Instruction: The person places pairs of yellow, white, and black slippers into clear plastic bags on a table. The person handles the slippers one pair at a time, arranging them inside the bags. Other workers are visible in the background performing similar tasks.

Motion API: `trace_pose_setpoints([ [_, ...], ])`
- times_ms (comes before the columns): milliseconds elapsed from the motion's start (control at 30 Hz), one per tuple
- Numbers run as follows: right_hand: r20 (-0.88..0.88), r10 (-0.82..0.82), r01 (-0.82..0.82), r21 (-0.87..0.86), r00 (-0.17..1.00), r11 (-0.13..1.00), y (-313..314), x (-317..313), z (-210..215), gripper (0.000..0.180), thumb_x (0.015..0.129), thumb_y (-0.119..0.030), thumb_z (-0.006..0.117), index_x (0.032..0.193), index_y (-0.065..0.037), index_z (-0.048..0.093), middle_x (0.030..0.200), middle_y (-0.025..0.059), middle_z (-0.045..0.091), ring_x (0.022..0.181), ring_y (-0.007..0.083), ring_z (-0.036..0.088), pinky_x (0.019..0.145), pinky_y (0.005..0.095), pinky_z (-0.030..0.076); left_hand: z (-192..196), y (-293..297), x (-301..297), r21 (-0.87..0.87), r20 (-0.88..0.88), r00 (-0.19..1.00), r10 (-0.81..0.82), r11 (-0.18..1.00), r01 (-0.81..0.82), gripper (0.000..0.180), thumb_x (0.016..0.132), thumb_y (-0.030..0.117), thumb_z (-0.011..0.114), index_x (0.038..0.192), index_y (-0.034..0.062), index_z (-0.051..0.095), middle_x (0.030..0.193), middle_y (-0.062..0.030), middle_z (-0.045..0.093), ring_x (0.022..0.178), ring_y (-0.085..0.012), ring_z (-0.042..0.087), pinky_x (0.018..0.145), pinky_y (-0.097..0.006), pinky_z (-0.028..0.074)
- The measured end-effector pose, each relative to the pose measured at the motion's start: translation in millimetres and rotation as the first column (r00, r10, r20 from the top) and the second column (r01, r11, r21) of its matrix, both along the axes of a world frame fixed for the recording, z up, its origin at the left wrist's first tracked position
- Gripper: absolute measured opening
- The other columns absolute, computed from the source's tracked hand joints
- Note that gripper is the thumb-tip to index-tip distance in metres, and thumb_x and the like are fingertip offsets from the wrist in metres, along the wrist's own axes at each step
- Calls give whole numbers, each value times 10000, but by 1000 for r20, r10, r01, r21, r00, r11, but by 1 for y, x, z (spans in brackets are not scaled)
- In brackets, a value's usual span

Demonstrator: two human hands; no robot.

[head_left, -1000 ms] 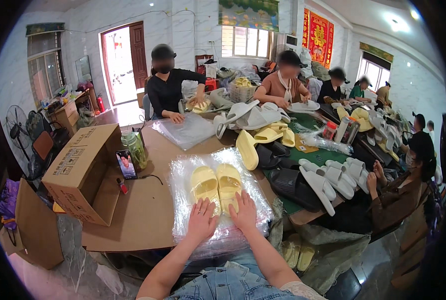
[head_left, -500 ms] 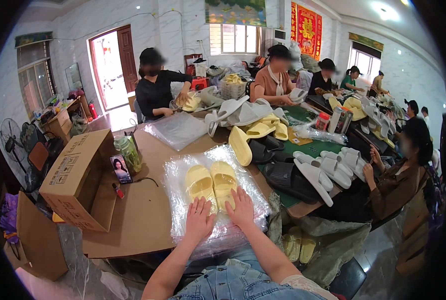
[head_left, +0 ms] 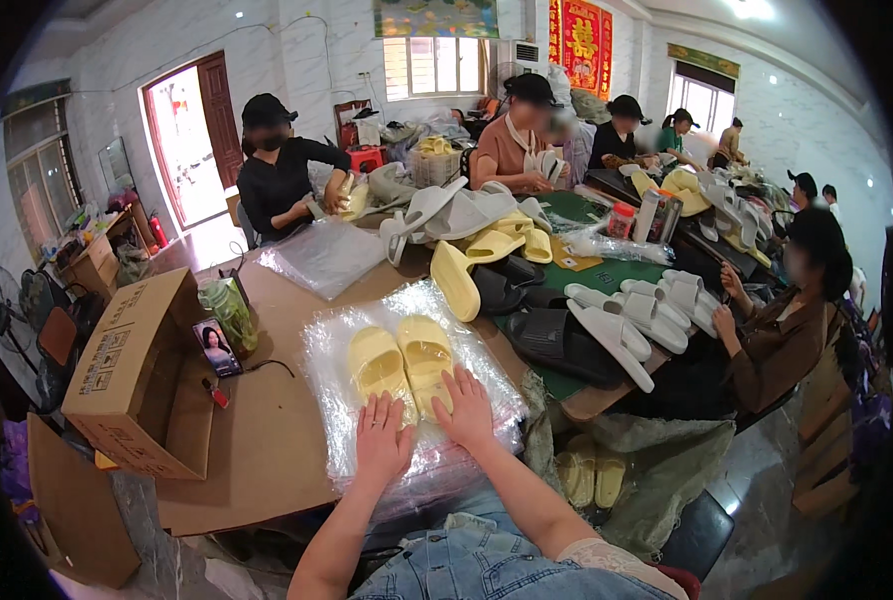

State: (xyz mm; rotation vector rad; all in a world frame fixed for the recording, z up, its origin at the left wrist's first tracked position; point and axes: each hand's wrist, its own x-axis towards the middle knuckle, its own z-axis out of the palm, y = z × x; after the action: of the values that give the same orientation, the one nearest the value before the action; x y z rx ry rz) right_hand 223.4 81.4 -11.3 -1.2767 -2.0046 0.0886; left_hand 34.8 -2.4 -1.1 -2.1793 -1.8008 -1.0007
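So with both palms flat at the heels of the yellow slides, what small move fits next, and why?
Probably slide the pair of yellow slides forward into the clear plastic bag. The left hand and right hand lie open at the heels, neither closed in a grip, and the pair sits side by side on the stacked bags.

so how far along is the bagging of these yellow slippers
Done: the yellow slippers lie paired on the clear bag stack. In hand: left hand and right hand press flat at their heels. Left: they are not visibly inside a bag; more loose slippers cover the table.
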Motion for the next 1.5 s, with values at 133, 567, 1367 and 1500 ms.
trace_pose_setpoints([
  [133,0,-4,4,3,1000,1000,3,1,-3,635,946,-443,564,1447,-58,507,1522,241,437,1404,427,403,1173,516,294,3,0,2,-3,8,1000,-12,1000,12,525,936,319,615,1390,60,567,1514,-191,464,1440,-391,363,1192,-533,262],
  [567,-4,7,-7,13,1000,1000,4,1,-5,628,944,-435,573,1444,-61,508,1530,241,426,1406,427,399,1176,517,290,2,0,2,-19,7,1000,6,1000,-6,521,937,319,613,1392,68,569,1518,-186,461,1446,-385,360,1194,-535,256],
  [1367,-16,10,-10,17,1000,1000,2,1,-2,627,937,-421,589,1433,-45,517,1520,248,430,1402,421,398,1168,518,300,2,-1,2,-10,-4,1000,4,1000,-4,514,951,313,605,1397,60,561,1518,-186,456,1446,-382,354,1200,-526,248],
  [1500,-3,4,-4,7,1000,1000,2,0,0,626,938,-417,587,1436,-44,515,1518,245,433,1403,418,398,1168,513,300,3,-1,2,-4,1,1000,0,1000,0,513,954,313,602,1397,59,560,1518,-186,457,1446,-381,355,1201,-523,248],
])
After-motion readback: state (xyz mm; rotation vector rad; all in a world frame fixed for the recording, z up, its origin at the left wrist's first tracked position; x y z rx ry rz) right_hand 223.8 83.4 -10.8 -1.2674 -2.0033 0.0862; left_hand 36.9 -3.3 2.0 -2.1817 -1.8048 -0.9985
